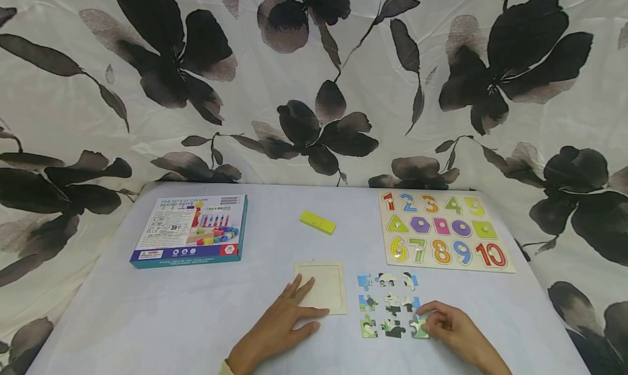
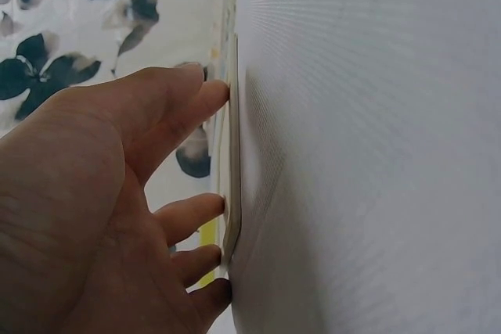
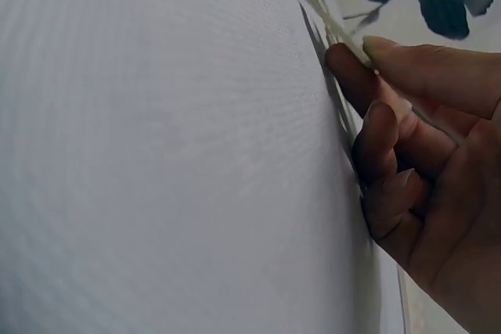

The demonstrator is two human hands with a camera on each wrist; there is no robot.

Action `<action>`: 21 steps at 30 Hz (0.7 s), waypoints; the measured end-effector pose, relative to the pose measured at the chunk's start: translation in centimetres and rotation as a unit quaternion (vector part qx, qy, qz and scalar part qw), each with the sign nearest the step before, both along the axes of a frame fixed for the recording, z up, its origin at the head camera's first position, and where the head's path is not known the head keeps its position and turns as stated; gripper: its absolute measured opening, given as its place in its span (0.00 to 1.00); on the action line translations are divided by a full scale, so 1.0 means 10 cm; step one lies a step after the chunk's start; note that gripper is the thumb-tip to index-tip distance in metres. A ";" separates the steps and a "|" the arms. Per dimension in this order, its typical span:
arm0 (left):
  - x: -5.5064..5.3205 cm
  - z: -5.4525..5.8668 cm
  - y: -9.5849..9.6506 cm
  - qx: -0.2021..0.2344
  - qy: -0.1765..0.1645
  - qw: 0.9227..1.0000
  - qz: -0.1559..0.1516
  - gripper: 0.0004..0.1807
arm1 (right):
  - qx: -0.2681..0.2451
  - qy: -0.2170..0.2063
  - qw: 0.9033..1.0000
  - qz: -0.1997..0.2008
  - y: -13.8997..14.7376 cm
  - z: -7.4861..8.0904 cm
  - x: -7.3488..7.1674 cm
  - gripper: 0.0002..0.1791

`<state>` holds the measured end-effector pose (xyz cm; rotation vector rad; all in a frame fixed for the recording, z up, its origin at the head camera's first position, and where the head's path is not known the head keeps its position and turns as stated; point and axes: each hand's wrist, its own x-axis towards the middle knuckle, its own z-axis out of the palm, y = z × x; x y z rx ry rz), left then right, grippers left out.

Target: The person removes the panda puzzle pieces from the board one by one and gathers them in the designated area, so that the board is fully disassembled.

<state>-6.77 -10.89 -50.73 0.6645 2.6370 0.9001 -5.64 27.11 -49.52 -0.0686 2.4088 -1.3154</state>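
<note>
A square wooden puzzle board (image 1: pixel 326 288) with a raised border lies at the middle of the table. My left hand (image 1: pixel 282 323) rests on its left side with fingers spread; in the left wrist view the fingertips touch the thin board (image 2: pixel 234 154). To the right lie several panda jigsaw pieces (image 1: pixel 393 304), laid out in rows with gaps between them. With thumb and index finger my right hand (image 1: pixel 453 331) pinches a green-and-blue jigsaw piece (image 1: pixel 418 330) at the lower right of the rows. That piece (image 3: pixel 344 33) is tilted edge-up in the right wrist view, other fingers curled below.
A boxed toy set (image 1: pixel 191 230) lies at the back left. Behind the board is a yellow-green block (image 1: pixel 318 222). A number-and-shape puzzle board (image 1: pixel 444 230) lies at the back right. Floral cloth (image 1: pixel 304 64) hangs behind the white-covered table (image 1: pixel 162 315).
</note>
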 end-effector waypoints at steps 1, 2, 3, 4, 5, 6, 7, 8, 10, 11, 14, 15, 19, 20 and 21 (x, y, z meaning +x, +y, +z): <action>0.00 0.00 0.00 0.001 0.000 1.000 0.000 0.16 | 0.003 0.006 1.000 0.003 0.00 0.00 0.00 0.14; 0.00 0.00 0.00 0.001 -0.001 1.000 0.001 0.16 | 0.005 0.010 1.000 0.005 -0.01 0.00 0.00 0.13; 0.00 0.00 0.00 0.002 -0.002 1.000 0.002 0.16 | 0.006 0.014 1.000 0.008 -0.01 0.00 0.00 0.13; 0.00 0.00 0.00 0.004 -0.003 1.000 0.002 0.16 | 0.009 0.019 1.000 0.010 -0.01 -0.01 0.00 0.13; 0.00 0.00 0.00 0.005 -0.003 1.000 0.002 0.16 | 0.013 0.021 1.000 0.010 -0.02 -0.01 -0.01 0.12; 0.00 0.00 0.00 0.005 -0.004 1.000 0.002 0.16 | 0.015 0.023 1.000 0.011 -0.02 -0.01 -0.01 0.12; 0.00 0.00 0.00 0.006 -0.003 1.000 0.001 0.16 | 0.015 0.023 1.000 0.011 -0.03 -0.01 -0.01 0.12; 0.00 0.00 0.00 0.006 -0.003 1.000 0.001 0.16 | 0.017 0.022 1.000 0.010 -0.03 -0.01 -0.01 0.12; 0.01 0.01 0.00 0.007 -0.001 1.000 0.000 0.16 | 0.022 0.019 1.000 0.007 -0.04 -0.01 -0.01 0.12; 0.01 0.01 0.00 0.007 0.000 1.000 -0.001 0.16 | 0.023 0.019 1.000 0.006 -0.04 -0.01 -0.01 0.12; 0.01 0.01 0.00 0.005 0.004 1.000 -0.003 0.16 | 0.024 0.022 0.999 0.005 -0.04 -0.02 0.00 0.13; 0.01 0.01 0.00 0.004 0.006 1.000 -0.003 0.16 | 0.024 0.021 0.999 0.002 -0.04 -0.02 0.00 0.13; 0.01 0.02 0.00 0.000 0.005 1.000 -0.004 0.16 | 0.027 0.022 0.999 -0.006 -0.05 -0.01 0.01 0.13; 0.01 0.02 0.00 -0.001 0.004 1.000 -0.004 0.16 | 0.028 0.025 0.999 -0.008 -0.05 -0.01 0.01 0.13; 0.01 0.03 0.00 -0.002 0.004 1.000 -0.004 0.16 | 0.031 0.024 0.999 -0.011 -0.05 -0.01 0.01 0.12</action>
